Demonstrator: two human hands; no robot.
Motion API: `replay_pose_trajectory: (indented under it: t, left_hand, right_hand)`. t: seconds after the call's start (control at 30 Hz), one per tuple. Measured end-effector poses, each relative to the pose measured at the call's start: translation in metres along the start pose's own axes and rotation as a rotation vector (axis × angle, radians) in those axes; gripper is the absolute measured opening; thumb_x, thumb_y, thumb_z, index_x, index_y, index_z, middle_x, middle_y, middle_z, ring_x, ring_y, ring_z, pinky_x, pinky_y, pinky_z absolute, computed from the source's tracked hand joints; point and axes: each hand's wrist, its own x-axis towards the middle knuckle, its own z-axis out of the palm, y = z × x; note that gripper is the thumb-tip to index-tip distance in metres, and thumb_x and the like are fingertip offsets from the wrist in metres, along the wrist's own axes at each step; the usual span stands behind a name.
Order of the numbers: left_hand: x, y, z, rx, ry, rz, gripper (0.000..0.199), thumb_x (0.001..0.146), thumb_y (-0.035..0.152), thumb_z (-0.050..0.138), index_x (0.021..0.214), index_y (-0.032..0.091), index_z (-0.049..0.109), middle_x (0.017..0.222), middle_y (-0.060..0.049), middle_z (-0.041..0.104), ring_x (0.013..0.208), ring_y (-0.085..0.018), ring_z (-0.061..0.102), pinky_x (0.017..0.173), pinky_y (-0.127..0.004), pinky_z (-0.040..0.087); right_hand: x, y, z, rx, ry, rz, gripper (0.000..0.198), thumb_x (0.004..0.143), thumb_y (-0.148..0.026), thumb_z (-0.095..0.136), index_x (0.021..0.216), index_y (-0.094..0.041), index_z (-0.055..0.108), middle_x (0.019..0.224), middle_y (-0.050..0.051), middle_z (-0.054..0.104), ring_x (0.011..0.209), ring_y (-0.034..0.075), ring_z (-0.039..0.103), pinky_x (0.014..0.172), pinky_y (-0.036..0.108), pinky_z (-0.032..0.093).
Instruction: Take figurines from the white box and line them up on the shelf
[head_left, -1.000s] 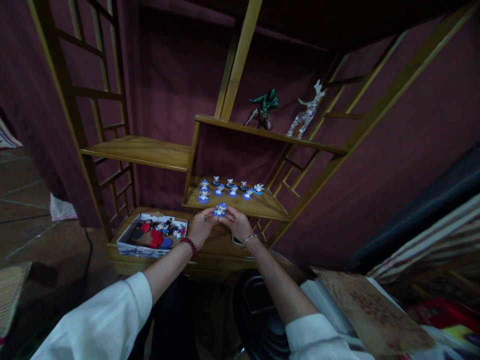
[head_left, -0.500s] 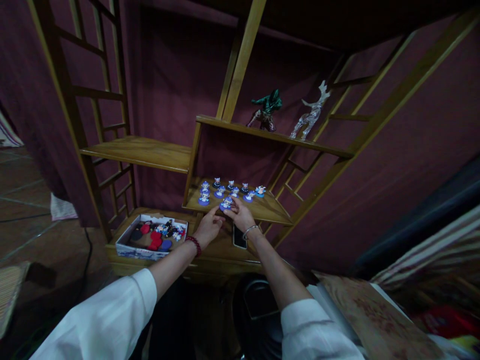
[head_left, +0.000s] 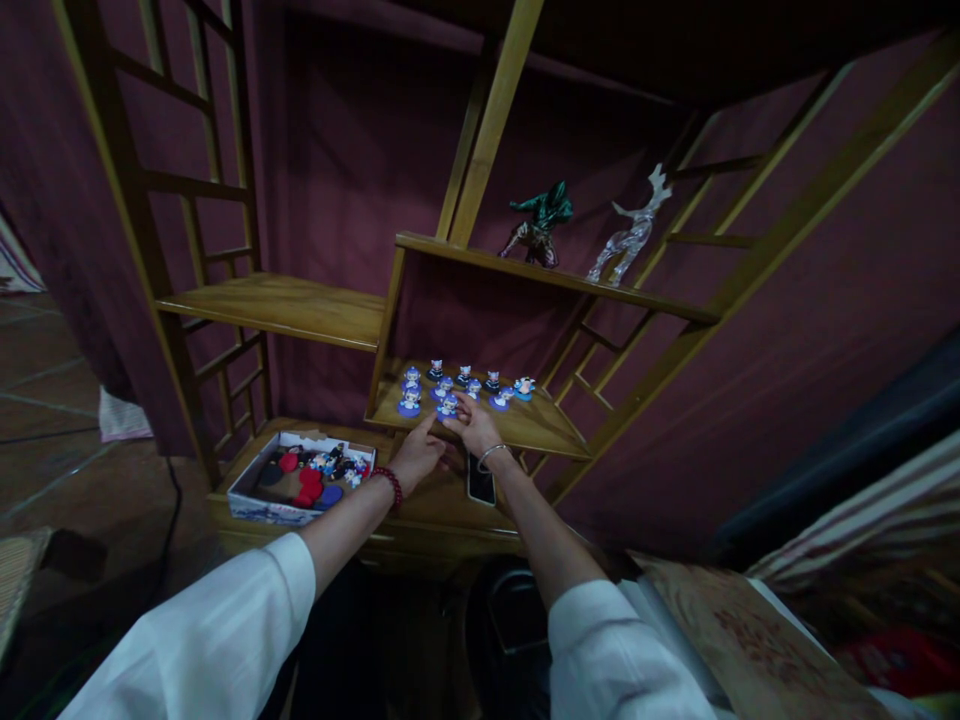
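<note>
A small figurine (head_left: 447, 406) with a round purple base stands near the front edge of the low wooden shelf (head_left: 517, 428). My right hand (head_left: 477, 432), a silver bangle at its wrist, has its thumb and fingertips closed at the figurine's right side. Just below the shelf's edge is my left hand (head_left: 421, 455), wearing a red bead bracelet; its fingers are apart and hold nothing. Similar purple figurines stand around, one (head_left: 409, 402) to the left and another (head_left: 502, 398) to the right. Behind them is a row of darker figurines (head_left: 464, 375).
An open box (head_left: 274, 512) of loose figurines and red and purple discs sits lower left. A phone (head_left: 481, 482) lies below the shelf. On the upper shelf (head_left: 450, 247) stand a green figure (head_left: 541, 222) and a clear figure (head_left: 628, 232). A black seat (head_left: 510, 620) is below.
The figurine in my right hand has moved slightly left and now stands in line with the front-left one. My left fingers have come away from it. The view has shifted slightly.
</note>
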Motion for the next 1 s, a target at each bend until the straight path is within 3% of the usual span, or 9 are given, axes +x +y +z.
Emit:
replay_pose_trajectory:
  t: [0.6, 1.0]
  left_hand:
    - [0.009, -0.004, -0.004, 0.017, 0.01, -0.019, 0.067, 0.073, 0.004, 0.043, 0.136, 0.014, 0.021, 0.069, -0.001, 0.061, 0.056, -0.008, 0.054, 0.052, -0.018, 0.044]
    - [0.014, -0.008, -0.006, 0.007, -0.004, -0.005, 0.065, 0.074, 0.004, 0.042, 0.135, 0.014, 0.021, 0.068, 0.0, 0.061, 0.058, -0.008, 0.055, 0.054, -0.019, 0.044]
  right_hand:
    - [0.011, 0.009, -0.003, -0.202, -0.06, -0.008, 0.053, 0.064, -0.019, 0.063, 0.115, -0.022, 0.047, 0.107, 0.004, 0.06, 0.099, 0.016, 0.056, 0.086, 0.033, 0.045]
    - [0.004, -0.009, -0.003, -0.352, -0.026, 0.003, 0.047, 0.066, -0.025, 0.062, 0.112, -0.023, 0.051, 0.096, 0.002, 0.061, 0.09, 0.016, 0.056, 0.081, 0.03, 0.046]
